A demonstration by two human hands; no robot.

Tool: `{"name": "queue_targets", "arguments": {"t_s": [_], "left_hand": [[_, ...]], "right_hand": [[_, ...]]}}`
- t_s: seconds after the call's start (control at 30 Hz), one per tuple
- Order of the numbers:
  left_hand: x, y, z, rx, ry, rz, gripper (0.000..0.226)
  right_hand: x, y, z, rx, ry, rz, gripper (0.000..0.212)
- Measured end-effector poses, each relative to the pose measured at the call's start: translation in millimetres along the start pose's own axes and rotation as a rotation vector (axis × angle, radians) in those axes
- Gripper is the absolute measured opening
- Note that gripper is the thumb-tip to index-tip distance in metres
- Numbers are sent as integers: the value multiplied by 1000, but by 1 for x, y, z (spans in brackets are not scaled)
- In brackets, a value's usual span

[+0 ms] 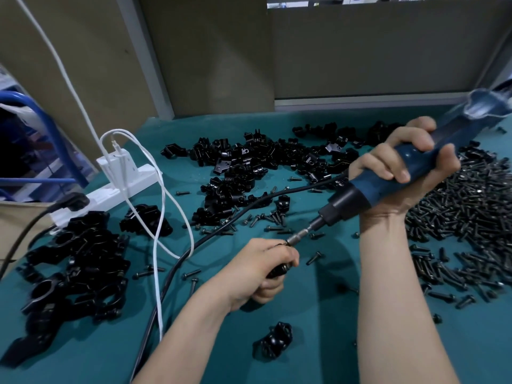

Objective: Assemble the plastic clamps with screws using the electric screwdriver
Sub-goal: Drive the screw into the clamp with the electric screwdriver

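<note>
Right hand (401, 173) grips the electric screwdriver (388, 178); left hand (266, 270), fingers clamped on a small plastic clamp (279, 270) — probably light, stiff, best held by its body.

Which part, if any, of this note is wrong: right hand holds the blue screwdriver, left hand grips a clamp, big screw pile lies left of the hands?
The pile's side. The head view shows the big screw pile right of the hands; the right hand holds the blue screwdriver, the left hand grips a clamp.
</note>
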State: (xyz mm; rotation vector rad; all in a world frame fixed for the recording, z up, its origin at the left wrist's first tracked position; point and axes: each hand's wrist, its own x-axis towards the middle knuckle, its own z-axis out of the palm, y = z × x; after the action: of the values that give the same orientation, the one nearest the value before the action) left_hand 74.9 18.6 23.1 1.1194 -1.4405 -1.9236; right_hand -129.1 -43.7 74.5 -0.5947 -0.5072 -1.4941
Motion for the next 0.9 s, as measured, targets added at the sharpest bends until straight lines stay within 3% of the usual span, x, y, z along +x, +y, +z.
{"name": "queue_targets", "arguments": {"t_s": [0.17,0.3,0.6,0.73,0.83,0.9], "left_hand": [[2,-3,8,-17,-29,-20,17],[2,-2,11,75,69,36,25],[3,-5,15,217,300,164,16],[4,-10,13,327,394,220,27],[3,-8,12,336,372,206,24],[1,-4,8,212,214,82,15]], "right_hand": [[-2,-9,3,-13,-23,17,30],[-6,-6,1,6,36,-15,34],[-8,-3,-3,-78,111,-90,43],[-8,-1,-4,-61,136,-91,42],[-9,-1,-5,-28,123,-78,40],[-10,1,-5,-8,103,-57,37]]}}
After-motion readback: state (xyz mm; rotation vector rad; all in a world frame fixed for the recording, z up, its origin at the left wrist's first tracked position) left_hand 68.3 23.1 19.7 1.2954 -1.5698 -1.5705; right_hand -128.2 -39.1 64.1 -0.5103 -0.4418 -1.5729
